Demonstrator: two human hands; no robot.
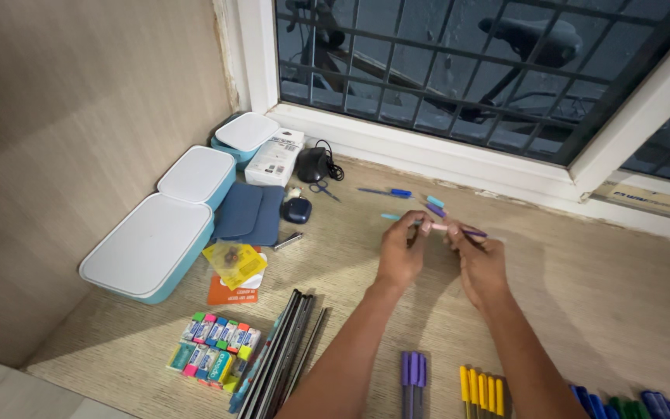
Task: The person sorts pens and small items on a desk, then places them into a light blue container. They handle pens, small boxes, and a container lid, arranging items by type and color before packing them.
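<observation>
Both hands [440, 252] hold a pink pen [447, 227]; loose caps [435, 202] lie just beyond.

Bare tabletop [599, 302] lies open to the right of the hands, while the left side is crowded by white-lidded boxes [153, 244], a blue pouch [250, 213] and erasers [215, 349], loose pens [385, 192] lie beyond, and pen rows [481, 392] line the near edge.
</observation>
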